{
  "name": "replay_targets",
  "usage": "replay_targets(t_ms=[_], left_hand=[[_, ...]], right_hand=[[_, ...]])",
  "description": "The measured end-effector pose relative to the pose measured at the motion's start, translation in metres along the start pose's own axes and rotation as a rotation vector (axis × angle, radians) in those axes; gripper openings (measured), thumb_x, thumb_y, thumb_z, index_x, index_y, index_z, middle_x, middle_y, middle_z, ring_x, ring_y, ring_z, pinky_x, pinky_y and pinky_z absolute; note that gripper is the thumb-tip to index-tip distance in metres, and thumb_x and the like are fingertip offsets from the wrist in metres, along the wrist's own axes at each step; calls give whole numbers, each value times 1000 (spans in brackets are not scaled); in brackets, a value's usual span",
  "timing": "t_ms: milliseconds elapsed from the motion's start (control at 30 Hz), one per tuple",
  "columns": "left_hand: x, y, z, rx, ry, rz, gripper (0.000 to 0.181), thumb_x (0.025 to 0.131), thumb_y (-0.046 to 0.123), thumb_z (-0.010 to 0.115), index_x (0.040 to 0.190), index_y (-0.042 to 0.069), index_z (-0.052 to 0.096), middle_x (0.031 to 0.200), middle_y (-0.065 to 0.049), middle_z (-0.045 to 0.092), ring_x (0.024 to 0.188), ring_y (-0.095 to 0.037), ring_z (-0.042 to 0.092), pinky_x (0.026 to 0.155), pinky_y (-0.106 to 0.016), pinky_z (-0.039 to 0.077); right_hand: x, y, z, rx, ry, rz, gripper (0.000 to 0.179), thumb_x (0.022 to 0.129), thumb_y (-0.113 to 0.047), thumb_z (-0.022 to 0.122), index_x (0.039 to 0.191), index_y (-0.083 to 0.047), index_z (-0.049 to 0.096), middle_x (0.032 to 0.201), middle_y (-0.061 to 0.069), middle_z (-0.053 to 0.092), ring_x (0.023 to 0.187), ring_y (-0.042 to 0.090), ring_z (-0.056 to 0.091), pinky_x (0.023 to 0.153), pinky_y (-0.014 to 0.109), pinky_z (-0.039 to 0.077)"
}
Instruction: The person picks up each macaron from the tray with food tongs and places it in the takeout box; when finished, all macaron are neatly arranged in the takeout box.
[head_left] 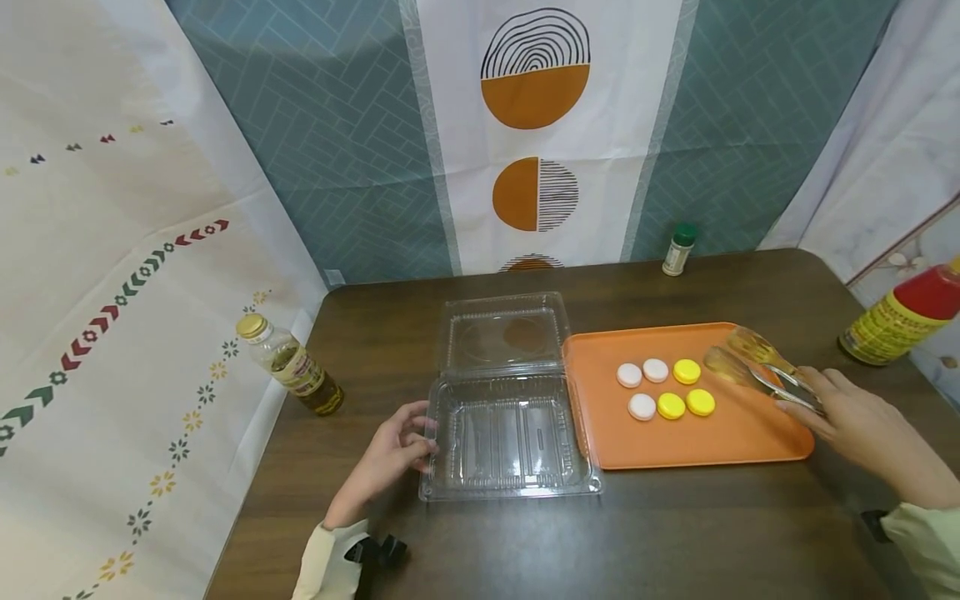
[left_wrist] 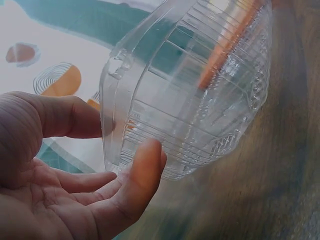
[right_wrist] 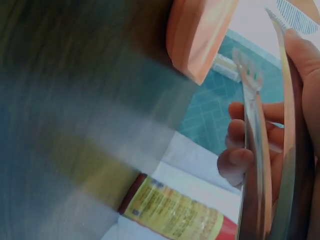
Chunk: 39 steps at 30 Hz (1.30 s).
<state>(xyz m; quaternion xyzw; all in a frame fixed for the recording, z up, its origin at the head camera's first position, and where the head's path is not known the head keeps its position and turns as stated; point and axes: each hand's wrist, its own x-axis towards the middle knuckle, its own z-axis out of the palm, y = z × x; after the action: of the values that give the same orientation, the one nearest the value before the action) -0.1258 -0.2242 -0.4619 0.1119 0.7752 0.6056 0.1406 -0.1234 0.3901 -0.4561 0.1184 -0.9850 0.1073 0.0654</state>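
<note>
Clear plastic forms the container [head_left: 491,492] whose left edge I hold with my left hand [head_left: 393,446]; my right hand [head_left: 858,417] grips tongs [head_left: 756,347] over the orange tray [head_left: 720,446], beside three white discs [head_left: 642,407] and three yellow discs [head_left: 701,402].

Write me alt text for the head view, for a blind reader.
A right hand holds tongs over an orange tray with three white discs and three yellow discs; the left hand grips the left edge of an open clear container. A yellow-capped bottle stands at left, a red-topped bottle at right.
</note>
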Motion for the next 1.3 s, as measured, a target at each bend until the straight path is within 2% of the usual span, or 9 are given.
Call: replay_targets(t_ms=[67, 267, 467, 700, 867, 1067, 1167, 1300], left_hand=[[0, 0, 0, -11, -4, 1, 62, 90, -10, 57, 145, -16, 30, 124, -39, 51, 89, -35, 68, 64, -39, 61], [-1, -1, -1, -28, -15, -1, 62, 91, -10, 56, 145, -16, 28, 125, -40, 50, 91, -35, 68, 64, -36, 61], [-1, -2, -1, -44, -18, 3, 61, 92, -10, 57, 146, -16, 28, 126, -39, 50, 93, -37, 68, 65, -36, 61], [-3, -4, -2, -45, -15, -2, 61, 92, -9, 58, 145, -16, 29, 125, -39, 50, 91, -31, 68, 64, -34, 61], [-3, -3, -1, -47, -18, 3, 60, 92, -9, 58, 145, -17, 29, 124, -39, 50, 90, -25, 68, 65, -34, 61], [-1, -4, -2, -53, -20, 1, 60, 92, -9, 58, 145, -16, 29, 125, -39, 50, 89, -19, 67, 65, -32, 60], [-1, -5, -2, -56, -16, -4, 60, 92, -9, 57, 145, -16, 30, 125, -39, 50, 89, -18, 67, 65, -32, 60], [-1, -6, -1, -61, -17, -6, 60, 92, -9, 57, 145, -15, 30, 125, -39, 50, 89, -20, 68, 65, -32, 60]], right_hand=[[2, -3, 1, 8, -3, -16, 51, 97, -37, 67, 123, 4, 52, 89, 15, 55, 63, 21, 53, 46, 46, 46], [5, -8, 6, -27, 34, -99, 50, 93, -32, 73, 124, 3, 54, 96, 15, 59, 77, 31, 61, 48, 50, 49], [10, -9, 10, -75, 71, -166, 51, 90, -27, 76, 123, 6, 56, 87, 10, 56, 69, 24, 56, 46, 43, 47], [15, -14, 15, -114, 80, -207, 51, 83, -22, 82, 121, 0, 56, 85, 8, 53, 68, 24, 54, 43, 40, 43], [17, -16, 16, -123, 76, -222, 50, 80, -19, 83, 119, -1, 57, 88, 10, 54, 70, 27, 56, 45, 44, 46], [18, -17, 18, -130, 57, -201, 49, 81, -20, 82, 119, 3, 62, 99, 21, 61, 78, 34, 61, 52, 53, 52], [17, -16, 18, -133, 78, -214, 47, 81, -19, 83, 117, 1, 62, 100, 21, 61, 78, 36, 62, 53, 55, 52], [17, -15, 17, -126, 137, -249, 45, 84, -23, 81, 117, -1, 61, 94, 20, 61, 69, 33, 60, 51, 54, 50]])
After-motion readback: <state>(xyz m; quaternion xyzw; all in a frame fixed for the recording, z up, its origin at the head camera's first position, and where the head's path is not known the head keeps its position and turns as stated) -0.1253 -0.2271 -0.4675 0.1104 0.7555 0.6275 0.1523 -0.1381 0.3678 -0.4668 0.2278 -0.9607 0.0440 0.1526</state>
